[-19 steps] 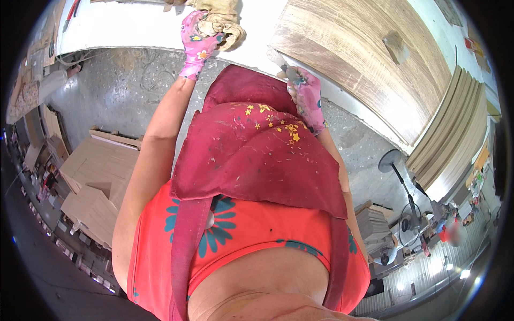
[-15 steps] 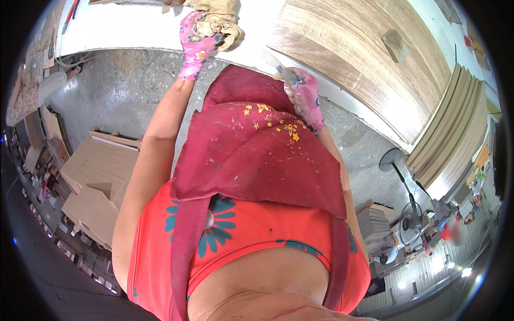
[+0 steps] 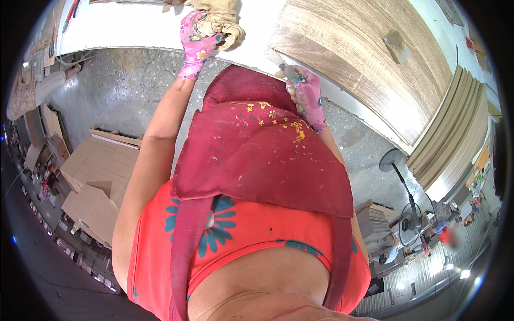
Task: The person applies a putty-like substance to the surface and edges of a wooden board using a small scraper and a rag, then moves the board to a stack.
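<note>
My left hand (image 3: 199,40), in a pink flowered glove, is closed on a crumpled tan rag (image 3: 220,27) at the far edge of the white table. My right hand (image 3: 306,96), gloved alike, is closed round a small hand tool (image 3: 277,60) with a thin pale blade. Its exact kind is hard to make out. The blade lies over the table's near edge, close to the left corner of a wood-grain board (image 3: 342,53). Fingers of the right hand partly hide the tool's handle.
A small brownish block (image 3: 395,46) rests on the board. Right of it stands a stack of panels (image 3: 452,125), with a black fan (image 3: 409,216) nearer me. Flattened cardboard (image 3: 99,166) lies at left. The white table (image 3: 128,27) spans the far side; people are at lower right.
My right hand has shifted slightly, and the blade has moved a little up and left beside the board. My left hand stays on the rag.
</note>
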A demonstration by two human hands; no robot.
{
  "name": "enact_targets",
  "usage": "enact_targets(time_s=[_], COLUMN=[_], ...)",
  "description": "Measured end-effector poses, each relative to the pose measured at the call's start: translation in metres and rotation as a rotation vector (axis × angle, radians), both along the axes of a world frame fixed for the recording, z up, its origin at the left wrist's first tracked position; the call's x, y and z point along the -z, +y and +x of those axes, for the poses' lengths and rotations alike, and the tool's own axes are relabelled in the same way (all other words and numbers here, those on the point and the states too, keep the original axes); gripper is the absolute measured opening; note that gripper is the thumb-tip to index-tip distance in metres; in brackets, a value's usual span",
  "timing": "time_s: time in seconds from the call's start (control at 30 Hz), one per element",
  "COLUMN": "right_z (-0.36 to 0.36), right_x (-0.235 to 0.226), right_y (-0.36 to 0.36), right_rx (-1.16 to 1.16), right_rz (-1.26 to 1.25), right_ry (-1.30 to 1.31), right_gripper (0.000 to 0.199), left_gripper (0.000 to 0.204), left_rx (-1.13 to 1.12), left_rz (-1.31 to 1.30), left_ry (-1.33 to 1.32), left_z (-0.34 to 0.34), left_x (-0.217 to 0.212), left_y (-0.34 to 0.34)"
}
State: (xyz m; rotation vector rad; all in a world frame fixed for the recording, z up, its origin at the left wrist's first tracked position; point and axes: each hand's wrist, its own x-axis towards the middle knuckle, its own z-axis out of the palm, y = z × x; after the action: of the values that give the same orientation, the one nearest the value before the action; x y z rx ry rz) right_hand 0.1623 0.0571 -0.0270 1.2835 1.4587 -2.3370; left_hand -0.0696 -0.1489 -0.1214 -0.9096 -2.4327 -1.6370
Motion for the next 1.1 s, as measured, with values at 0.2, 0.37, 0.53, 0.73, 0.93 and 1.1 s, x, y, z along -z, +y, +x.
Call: enact_targets(time_s=[0.2, 0.37, 0.53, 0.73, 0.93, 1.1], right_z=[0.002, -0.003, -0.001, 0.000, 0.001, 0.000], right_x=[-0.008, -0.016, -0.011, -0.002, -0.014, -0.016], right_y=[0.004, 0.004, 0.003, 0.001, 0.002, 0.006], right_rx=[-0.016, -0.002, -0.037, -0.067, -0.016, -0.012], right_rz=[-0.008, -0.023, 0.002, 0.117, -0.039, -0.008], right_ry=[0.049, 0.032, 0.014, 0.000, 0.073, 0.030], right_gripper=[0.021, 0.019, 0.018, 0.022, 0.023, 0.021], left_gripper=[0.081, 0.082, 0.078, 0.077, 0.076, 0.074], left_rx=[0.008, -0.007, -0.021, -0.035, 0.003, -0.001], left_rz=[0.017, -0.027, 0.003, -0.054, 0.056, 0.025], left_ry=[-0.009, 0.016, 0.014, 0.062, -0.046, 0.007], left_z=[0.000, 0.001, 0.002, 0.002, 0.001, 0.001], left_x=[-0.003, -0.001, -0.002, -0.005, -0.005, -0.005], left_y=[0.000, 0.000, 0.001, 0.001, 0.001, 0.002])
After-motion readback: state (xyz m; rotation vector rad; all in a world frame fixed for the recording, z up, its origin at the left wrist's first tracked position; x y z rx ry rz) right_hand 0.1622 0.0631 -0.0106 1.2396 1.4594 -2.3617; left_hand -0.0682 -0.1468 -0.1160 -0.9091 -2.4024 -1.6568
